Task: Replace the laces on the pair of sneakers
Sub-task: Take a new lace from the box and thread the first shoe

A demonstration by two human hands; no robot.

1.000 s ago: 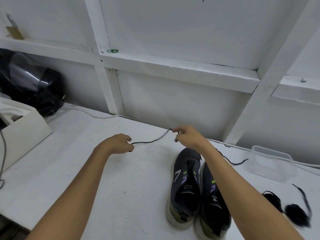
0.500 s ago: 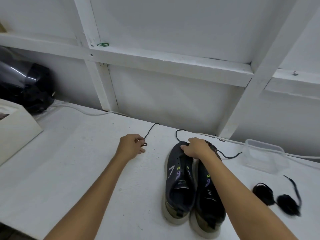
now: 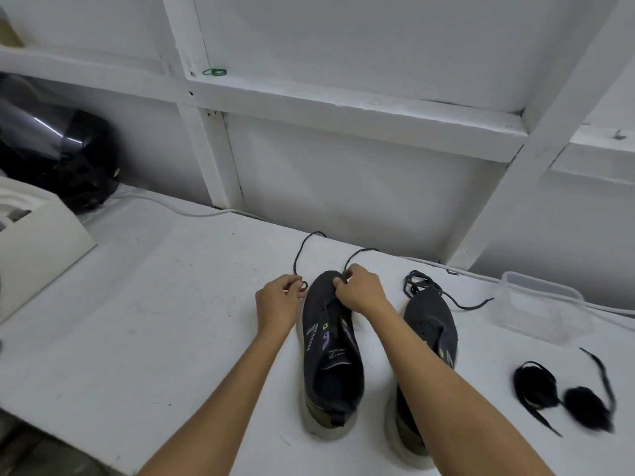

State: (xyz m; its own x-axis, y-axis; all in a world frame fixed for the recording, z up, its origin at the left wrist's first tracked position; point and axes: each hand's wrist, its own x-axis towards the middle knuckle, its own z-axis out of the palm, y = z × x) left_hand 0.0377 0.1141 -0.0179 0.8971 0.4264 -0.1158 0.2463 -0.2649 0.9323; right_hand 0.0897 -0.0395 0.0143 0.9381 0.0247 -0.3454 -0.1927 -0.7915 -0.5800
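A white worktable (image 3: 154, 304) runs along a white panelled wall, and both sneakers stand on it with their toes pointing away from me. My left hand (image 3: 280, 300) sits just beside the toe of the left sneaker (image 3: 330, 355), its fingers curled and pinching one end of a dark lace (image 3: 299, 255). My right hand (image 3: 359, 290) rests on that same toe, pinching the other end of what looks like the same lace; the slack loops out beyond both hands toward the wall. I see no lace through this shoe's eyelets, so I judge lacing is only starting. Right of my right forearm, the right sneaker (image 3: 431, 324) is unlaced too, a second lace (image 3: 422, 283) lying loose at its toe. Further right lie black bundled laces (image 3: 563, 396), probably the old pair.
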